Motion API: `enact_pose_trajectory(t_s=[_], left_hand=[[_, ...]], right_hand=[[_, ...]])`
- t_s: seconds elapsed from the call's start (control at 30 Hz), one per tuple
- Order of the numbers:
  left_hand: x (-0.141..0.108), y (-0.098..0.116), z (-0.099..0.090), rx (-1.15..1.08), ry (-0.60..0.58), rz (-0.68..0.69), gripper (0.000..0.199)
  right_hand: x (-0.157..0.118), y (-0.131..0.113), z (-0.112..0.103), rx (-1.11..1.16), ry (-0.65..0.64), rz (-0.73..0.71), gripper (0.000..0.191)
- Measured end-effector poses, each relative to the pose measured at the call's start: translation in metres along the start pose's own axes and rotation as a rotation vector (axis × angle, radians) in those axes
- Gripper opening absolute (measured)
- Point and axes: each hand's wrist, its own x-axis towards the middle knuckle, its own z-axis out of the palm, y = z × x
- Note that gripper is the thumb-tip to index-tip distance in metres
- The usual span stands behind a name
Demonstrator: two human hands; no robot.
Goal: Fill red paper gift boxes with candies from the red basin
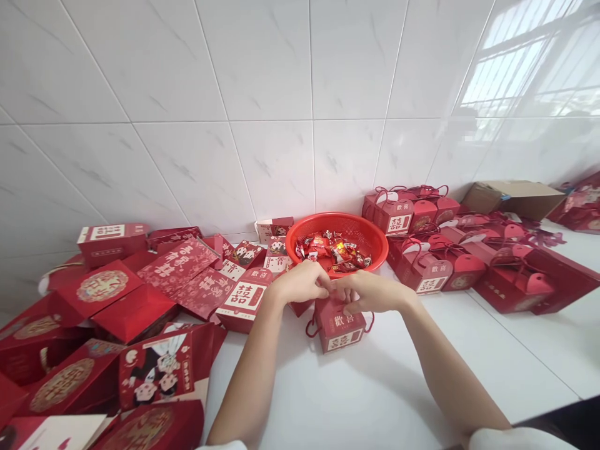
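Observation:
A small red gift box [341, 324] with white and gold lettering stands on the white counter in front of me, a cord loop hanging at each side. My left hand [301, 282] reaches to the box's top from the left, its fingers bent down and closed at the upper edge. From the right, my right hand [372, 292] grips the top flaps with thumb and curled fingers. Both sets of fingertips meet near the box's top and partly hide it. Just behind the hands is a red plastic basket [336, 219] holding wrapped candies [335, 249].
Many red boxes and flat cartons [180, 269] are heaped on the left. Upright boxes with cord handles [424, 269] stand in rows on the right. A brown cardboard box [515, 195] sits farther back, against the tiled wall [272, 156].

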Motion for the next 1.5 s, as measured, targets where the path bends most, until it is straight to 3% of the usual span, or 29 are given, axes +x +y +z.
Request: enact_pose_trajectory(t_s=[0.13, 0.37, 0.5, 0.6, 0.77, 0.87, 0.97, 1.1, 1.37, 1.5], left_hand=[[-0.005, 0.006, -0.002, 0.03, 0.007, 0.006, 0.005], [-0.001, 0.012, 0.006, 0.055, -0.028, -0.055, 0.046], [0.007, 0.012, 0.017, 0.128, -0.096, -0.013, 0.031], [0.01, 0.015, 0.022, 0.145, -0.117, -0.01, 0.022], [0.007, 0.018, 0.023, 0.111, -0.137, -0.036, 0.028], [0.005, 0.019, 0.021, 0.099, -0.112, -0.041, 0.029], [0.007, 0.017, 0.02, 0.108, -0.145, -0.059, 0.038], [0.009, 0.013, 0.018, 0.13, -0.173, -0.062, 0.053], [0.007, 0.012, 0.013, 0.044, -0.303, -0.051, 0.06], [0.011, 0.012, 0.013, 0.028, -0.242, 0.041, 0.056]], right_hand=[[0.005, 0.003, 0.004, -0.146, 0.072, 0.166, 0.019], [0.001, 0.013, 0.002, -0.235, 0.072, 0.262, 0.038], [-0.002, 0.024, 0.004, -0.199, 0.078, 0.29, 0.047], [-0.003, 0.041, 0.015, -0.046, 0.069, 0.205, 0.046], [-0.017, 0.065, 0.044, 0.394, 0.07, 0.12, 0.06], [-0.031, 0.065, 0.055, 0.744, 0.22, 0.086, 0.058], [-0.042, 0.056, 0.059, 1.038, 0.47, 0.015, 0.051], [-0.043, 0.043, 0.062, 1.167, 0.658, -0.063, 0.046], [-0.034, 0.03, 0.068, 1.007, 0.508, -0.056, 0.042], [-0.036, 0.028, 0.059, 0.951, 0.462, -0.063, 0.046]])
